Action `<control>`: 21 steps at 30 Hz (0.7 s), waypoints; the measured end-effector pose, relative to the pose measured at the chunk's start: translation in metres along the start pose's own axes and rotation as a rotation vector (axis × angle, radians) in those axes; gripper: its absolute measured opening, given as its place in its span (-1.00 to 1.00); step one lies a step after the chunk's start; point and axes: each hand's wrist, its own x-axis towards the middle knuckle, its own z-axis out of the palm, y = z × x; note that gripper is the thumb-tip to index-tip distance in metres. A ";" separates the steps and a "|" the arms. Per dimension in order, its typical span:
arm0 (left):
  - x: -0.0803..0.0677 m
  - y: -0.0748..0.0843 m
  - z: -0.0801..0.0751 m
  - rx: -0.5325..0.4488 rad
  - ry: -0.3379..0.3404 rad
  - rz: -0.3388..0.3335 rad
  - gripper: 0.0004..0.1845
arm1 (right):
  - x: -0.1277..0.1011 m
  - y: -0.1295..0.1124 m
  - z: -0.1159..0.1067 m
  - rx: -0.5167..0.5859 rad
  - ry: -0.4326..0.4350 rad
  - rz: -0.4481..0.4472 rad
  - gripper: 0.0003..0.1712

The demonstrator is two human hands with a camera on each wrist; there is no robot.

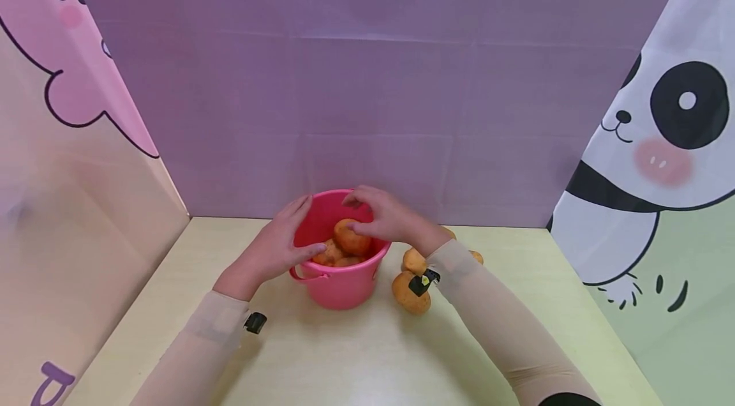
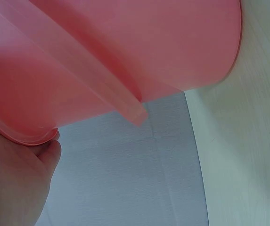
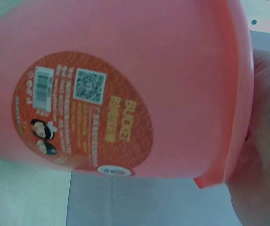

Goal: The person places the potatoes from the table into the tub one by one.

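Bucket: pink plastic bucket (image 1: 339, 285) upright on the pale counter (image 1: 356, 355), mid-width and close to the far edge under the purple backdrop (image 1: 367, 106). Round orange label (image 3: 80, 110) on its outer wall, facing the right wrist view.
Contents: several potatoes inside, piled near rim level.
Left hand: left hand (image 1: 281, 243) laid against the bucket's left rim, fingers straight and relaxed, thumb on the near rim. Probably steadying the bucket so it does not slide or tip.
Right hand: right hand (image 1: 385, 218) over the bucket mouth, fingers curled round a potato (image 1: 351, 237) sitting on top of the pile.
Loose potatoes: three or so more potatoes (image 1: 410, 293) on the counter just right of the bucket, partly hidden by the right wrist.
Handle: bucket handle (image 1: 307, 276) folded down on the near-left side.
Open room: bare counter toward the near edge and both front corners; panels close off the left, far and right edges.
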 end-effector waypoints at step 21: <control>0.000 0.002 0.001 -0.001 0.004 -0.023 0.28 | -0.073 0.027 -0.025 -0.009 0.201 0.075 -0.65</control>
